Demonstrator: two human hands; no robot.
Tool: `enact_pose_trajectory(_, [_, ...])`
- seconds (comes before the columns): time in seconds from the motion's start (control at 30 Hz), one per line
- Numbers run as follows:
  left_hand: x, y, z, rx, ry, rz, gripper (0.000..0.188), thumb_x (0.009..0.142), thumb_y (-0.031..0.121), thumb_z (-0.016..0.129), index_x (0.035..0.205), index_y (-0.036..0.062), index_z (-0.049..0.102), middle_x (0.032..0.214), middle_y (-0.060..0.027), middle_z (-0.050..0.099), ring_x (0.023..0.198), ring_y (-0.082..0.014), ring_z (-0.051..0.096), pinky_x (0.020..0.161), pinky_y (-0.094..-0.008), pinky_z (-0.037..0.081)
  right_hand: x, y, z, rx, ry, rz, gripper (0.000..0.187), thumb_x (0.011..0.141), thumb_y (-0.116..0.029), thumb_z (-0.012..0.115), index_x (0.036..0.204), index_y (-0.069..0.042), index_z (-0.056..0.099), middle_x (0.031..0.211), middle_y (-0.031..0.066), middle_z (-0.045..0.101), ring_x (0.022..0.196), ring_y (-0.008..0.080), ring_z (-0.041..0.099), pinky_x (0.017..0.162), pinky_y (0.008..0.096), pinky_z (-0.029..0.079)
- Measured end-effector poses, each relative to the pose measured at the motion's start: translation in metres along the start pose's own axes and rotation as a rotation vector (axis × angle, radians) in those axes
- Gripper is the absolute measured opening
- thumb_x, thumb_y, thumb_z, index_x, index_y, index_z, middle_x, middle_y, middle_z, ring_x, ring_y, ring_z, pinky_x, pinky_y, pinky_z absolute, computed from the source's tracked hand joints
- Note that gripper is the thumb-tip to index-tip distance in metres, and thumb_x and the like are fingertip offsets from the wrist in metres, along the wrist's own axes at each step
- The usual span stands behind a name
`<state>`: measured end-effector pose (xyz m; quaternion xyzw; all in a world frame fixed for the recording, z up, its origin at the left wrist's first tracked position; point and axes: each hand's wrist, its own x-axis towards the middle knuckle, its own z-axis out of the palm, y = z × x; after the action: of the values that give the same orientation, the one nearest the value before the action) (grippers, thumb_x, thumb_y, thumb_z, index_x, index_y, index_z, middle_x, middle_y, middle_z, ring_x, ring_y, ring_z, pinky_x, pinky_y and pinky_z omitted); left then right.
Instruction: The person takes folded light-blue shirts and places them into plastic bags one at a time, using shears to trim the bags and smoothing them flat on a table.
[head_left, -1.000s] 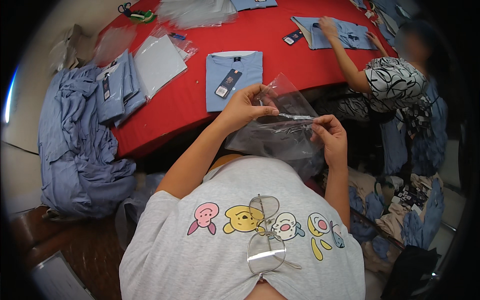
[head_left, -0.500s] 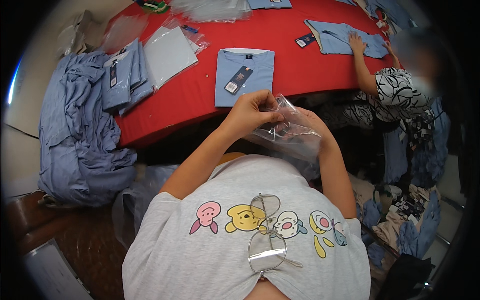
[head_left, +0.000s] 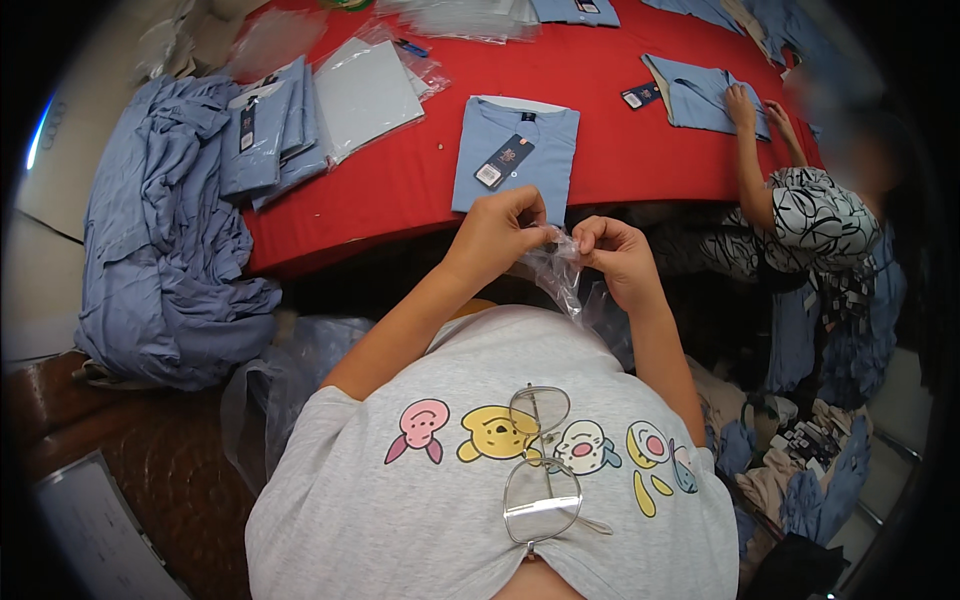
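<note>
My left hand (head_left: 500,228) and my right hand (head_left: 622,262) are close together in front of my chest, each with fingers pinched on a clear plastic bag (head_left: 565,280). The crumpled film hangs down between and below my fingers. Just beyond my left hand, a folded light blue shirt (head_left: 548,150) lies near the table's front edge, a dark hang tag (head_left: 503,160) on top of it. My left hand overlaps the shirt's near edge in the view. Which part of the bag my fingertips grip is hard to make out.
On the red-covered table (head_left: 390,195), bagged blue shirts (head_left: 265,135) and flat white packets (head_left: 365,100) lie at the left. A heap of blue garments (head_left: 160,240) stands beside it. To the right, a co-worker's hands (head_left: 745,108) rest on another folded blue garment (head_left: 700,90).
My right hand has come out from behind the film and now pinches it next to my left hand. The bag, spread toward the right before, now hangs bunched between them. The view has shifted slightly.
</note>
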<state>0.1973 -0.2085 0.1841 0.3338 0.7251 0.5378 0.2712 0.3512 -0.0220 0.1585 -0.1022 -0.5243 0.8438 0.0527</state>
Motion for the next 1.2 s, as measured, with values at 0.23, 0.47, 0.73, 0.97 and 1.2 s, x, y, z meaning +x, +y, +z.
enact_pose_trajectory(0.23, [-0.006, -0.001, -0.002, 0.044, -0.093, -0.032, 0.035, 0.084, 0.019, 0.092, 0.081, 0.0005, 0.063, 0.067, -0.0036, 0.063, 0.063, -0.0087, 0.052, 0.057, -0.0303, 0.044, -0.011, -0.022, 0.012, -0.214, 0.246, -0.049, 0.018, 0.087, 0.01, 0.081, 0.101, 0.002, 0.076, 0.097, 0.0049, 0.076, 0.089, 0.0105, 0.072, 0.083, 0.025, 0.06])
enact_pose_trajectory(0.47, [-0.009, -0.009, -0.014, 0.13, -0.143, 0.063, 0.032, 0.084, 0.015, 0.093, 0.079, 0.0017, 0.064, 0.067, -0.0051, 0.066, 0.062, -0.0063, 0.054, 0.056, -0.0276, 0.043, -0.01, -0.027, 0.005, -0.293, 0.251, -0.054, 0.019, 0.089, 0.01, 0.08, 0.105, 0.003, 0.077, 0.101, 0.0072, 0.077, 0.092, 0.0116, 0.073, 0.086, 0.0251, 0.059])
enact_pose_trajectory(0.73, [-0.016, -0.023, -0.057, 0.496, 0.055, 0.529, 0.025, 0.08, 0.008, 0.087, 0.104, 0.0097, 0.083, 0.088, -0.0053, 0.079, 0.075, -0.0236, 0.07, 0.073, -0.0349, 0.054, -0.002, -0.059, -0.041, -0.215, 0.091, -0.155, 0.022, 0.106, -0.005, 0.064, 0.126, 0.001, 0.072, 0.127, 0.0094, 0.073, 0.117, 0.0184, 0.07, 0.105, 0.0349, 0.057])
enact_pose_trajectory(0.97, [-0.016, -0.031, -0.044, 0.456, -0.005, 0.478, 0.017, 0.085, 0.015, 0.085, 0.102, 0.0136, 0.082, 0.092, -0.005, 0.08, 0.079, -0.0245, 0.073, 0.075, -0.0362, 0.054, 0.053, -0.016, 0.01, -0.261, -0.254, 0.24, 0.028, 0.109, -0.027, 0.065, 0.119, -0.002, 0.074, 0.118, 0.0053, 0.073, 0.109, 0.0133, 0.065, 0.099, 0.0311, 0.05])
enact_pose_trajectory(1.2, [-0.03, -0.031, -0.052, 0.221, -0.077, 0.114, 0.013, 0.087, 0.013, 0.086, 0.099, 0.0069, 0.083, 0.085, -0.008, 0.078, 0.071, -0.0188, 0.071, 0.067, -0.0309, 0.054, 0.049, 0.005, 0.023, -0.18, -0.268, 0.157, 0.013, 0.107, -0.016, 0.069, 0.105, -0.003, 0.071, 0.096, -0.0002, 0.069, 0.093, 0.0083, 0.063, 0.088, 0.0254, 0.05])
